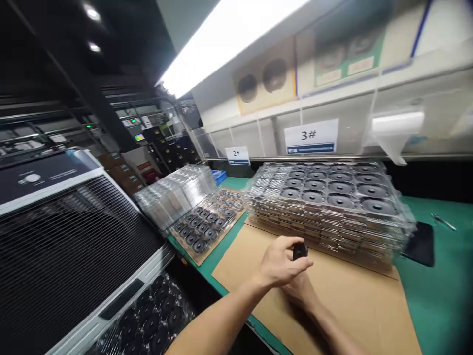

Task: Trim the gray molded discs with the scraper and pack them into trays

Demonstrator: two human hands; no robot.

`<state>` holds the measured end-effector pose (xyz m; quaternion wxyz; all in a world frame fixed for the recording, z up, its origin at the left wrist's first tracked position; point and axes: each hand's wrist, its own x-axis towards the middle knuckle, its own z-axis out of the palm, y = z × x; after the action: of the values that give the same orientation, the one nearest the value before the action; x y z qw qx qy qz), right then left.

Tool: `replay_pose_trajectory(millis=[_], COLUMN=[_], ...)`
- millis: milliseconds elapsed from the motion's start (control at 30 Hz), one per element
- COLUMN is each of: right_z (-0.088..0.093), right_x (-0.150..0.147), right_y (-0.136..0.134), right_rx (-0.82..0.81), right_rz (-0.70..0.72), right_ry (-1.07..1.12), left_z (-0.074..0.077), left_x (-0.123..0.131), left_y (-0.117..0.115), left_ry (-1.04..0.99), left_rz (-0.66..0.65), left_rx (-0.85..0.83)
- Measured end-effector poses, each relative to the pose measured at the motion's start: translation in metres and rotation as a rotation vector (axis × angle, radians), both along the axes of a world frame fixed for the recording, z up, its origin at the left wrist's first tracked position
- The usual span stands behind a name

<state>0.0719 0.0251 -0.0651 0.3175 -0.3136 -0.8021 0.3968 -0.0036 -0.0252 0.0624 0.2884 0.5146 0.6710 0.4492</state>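
Note:
My left hand [281, 261] grips a small black part [300, 251] in its fingers, above a brown cardboard sheet [314, 310]. My right hand [300, 291] sits just below it, partly hidden by the left, and its fingers do not show. Beyond both hands rises a tall stack of clear plastic trays [325, 207] holding rows of round black speaker-like parts. To the left, a cardboard-backed tray of smaller black round parts [205, 231] lies beside a stack of empty clear trays [173, 195].
A black-grilled machine [70, 251] fills the left side, with a plastic-wrapped tray of black discs [148, 318] below it. A green mat [439, 281] carries a black pad [421, 244] and tweezers [443, 222]. Shelf bins bear 3# [311, 136] and 2# [237, 155] labels.

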Motion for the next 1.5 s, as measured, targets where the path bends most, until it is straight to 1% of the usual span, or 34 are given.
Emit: replay_pose_trajectory(millis=[67, 100, 167, 233, 300, 333, 400, 467, 500, 533, 567, 633, 667, 700, 767, 800, 867, 933, 1033, 1100, 1133, 1200, 1267, 1300, 1333, 1367, 1433, 1500], right_z=[0.003, 0.006, 0.012, 0.02, 0.028, 0.03, 0.031, 0.028, 0.027, 0.026, 0.028, 0.037, 0.043, 0.049, 0.058, 0.061, 0.065, 0.067, 0.072, 0.08, 0.085, 0.098, 0.111, 0.117, 0.121, 0.124, 0.127, 0.128], right_x=[0.001, 0.0, -0.001, -0.002, -0.002, 0.0, 0.007, 0.021, 0.031, 0.041, 0.052, 0.072, 0.08, 0.087, 0.098, 0.103, 0.112, 0.118, 0.125, 0.128, 0.129, 0.131, 0.132, 0.132, 0.132, 0.131, 0.131, 0.131], right_y=[0.001, 0.001, 0.002, -0.001, -0.014, -0.026, -0.063, -0.112, -0.137, -0.16, -0.181, -0.209, -0.216, -0.22, -0.22, -0.219, -0.219, -0.22, -0.22, -0.217, -0.216, -0.214, -0.215, -0.216, -0.218, -0.22, -0.222, -0.223], right_rx=[-0.002, -0.008, -0.018, -0.018, -0.034, -0.051, -0.109, -0.203, -0.272, -0.3, -0.301, -0.359, -0.448, -0.581, -0.884, -1.001, -1.132, -1.16, -1.109, -0.991, -0.882, -0.591, -0.333, -0.249, -0.194, -0.153, -0.102, -0.113], right_rz=[0.081, 0.101, 0.093, 0.08, 0.088, 0.104, 0.172, 0.29, 0.351, 0.398, 0.382, 0.268, 0.196, 0.141, 0.058, 0.034, 0.013, 0.02, 0.048, 0.077, 0.08, 0.093, 0.177, 0.238, 0.293, 0.318, 0.283, 0.271], right_ry=[-0.012, -0.026, -0.057, -0.082, -0.106, -0.119, -0.151, -0.176, -0.163, -0.15, -0.134, -0.092, -0.059, -0.007, 0.152, 0.214, 0.299, 0.337, 0.335, 0.25, 0.182, 0.027, -0.088, -0.122, -0.143, -0.154, -0.162, -0.158], left_z=[0.002, 0.0, -0.012, -0.029, -0.048, -0.057, -0.073, -0.083, -0.085, -0.085, -0.082, -0.073, -0.068, -0.064, -0.06, -0.06, -0.062, -0.065, -0.065, -0.064, -0.063, -0.062, -0.06, -0.059, -0.057, -0.055, -0.051, -0.047], left_x=[-0.01, -0.012, -0.013, -0.01, -0.007, -0.006, -0.003, 0.003, 0.008, 0.014, 0.021, 0.033, 0.037, 0.039, 0.04, 0.04, 0.04, 0.043, 0.05, 0.052, 0.052, 0.049, 0.046, 0.045, 0.045, 0.045, 0.047, 0.051], left_y=[-0.053, -0.082, -0.139, -0.19, -0.229, -0.244, -0.264, -0.274, -0.276, -0.278, -0.28, -0.284, -0.285, -0.286, -0.284, -0.283, -0.28, -0.278, -0.278, -0.28, -0.281, -0.284, -0.288, -0.29, -0.292, -0.294, -0.297, -0.298], left_ry=[-0.192, -0.293, -0.479, -0.61, -0.672, -0.685, -0.688, -0.64, -0.594, -0.54, -0.488, -0.445, -0.466, -0.515, -0.691, -0.789, -0.955, -1.037, -1.017, -0.981, -0.969, -0.958, -0.963, -0.972, -0.988, -1.007, -1.05, -1.108], left_rz=[0.101, 0.144, 0.249, 0.352, 0.416, 0.438, 0.481, 0.512, 0.518, 0.512, 0.491, 0.423, 0.373, 0.318, 0.229, 0.179, 0.069, -0.002, 0.013, 0.046, 0.061, 0.093, 0.127, 0.141, 0.152, 0.161, 0.179, 0.204], left_rx=[0.015, 0.008, -0.016, -0.043, -0.051, -0.047, -0.031, -0.031, -0.043, -0.058, -0.073, -0.069, -0.048, -0.032, -0.061, -0.088, -0.118, -0.097, -0.029, 0.02, 0.044, 0.083, 0.102, 0.107, 0.108, 0.107, 0.096, 0.087])
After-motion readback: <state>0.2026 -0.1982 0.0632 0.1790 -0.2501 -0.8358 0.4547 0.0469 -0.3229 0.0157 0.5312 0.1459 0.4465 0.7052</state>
